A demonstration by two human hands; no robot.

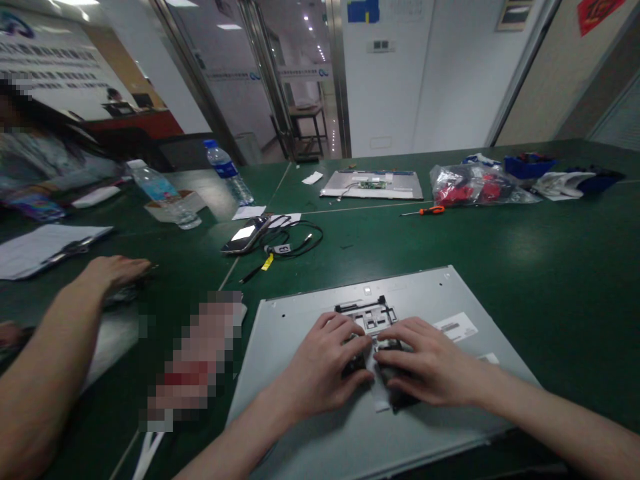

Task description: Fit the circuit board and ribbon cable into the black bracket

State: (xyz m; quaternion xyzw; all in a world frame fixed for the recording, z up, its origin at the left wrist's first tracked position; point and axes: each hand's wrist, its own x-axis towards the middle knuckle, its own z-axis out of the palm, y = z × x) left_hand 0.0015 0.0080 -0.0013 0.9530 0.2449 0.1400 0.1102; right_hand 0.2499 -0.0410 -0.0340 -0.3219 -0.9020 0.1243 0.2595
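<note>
A grey metal panel (310,313), the back of a flat screen, lies face down on the green table (550,267) in front of me. My left hand (320,367) and my right hand (425,363) rest side by side at its middle. Fingers of both are curled and pressed on a small black part (395,347) with a white strip under it. Just beyond my fingertips is a black bracket slot (367,312). A white label (456,327) is stuck to the panel right of my right hand.
Another person's arm (65,320) reaches in at the left, hand flat on the table. Farther off lie a phone with black cables (250,235), two water bottles (165,193), a clipboard (45,248), a second panel (373,185), an orange screwdriver (430,211) and a plastic bag (475,183).
</note>
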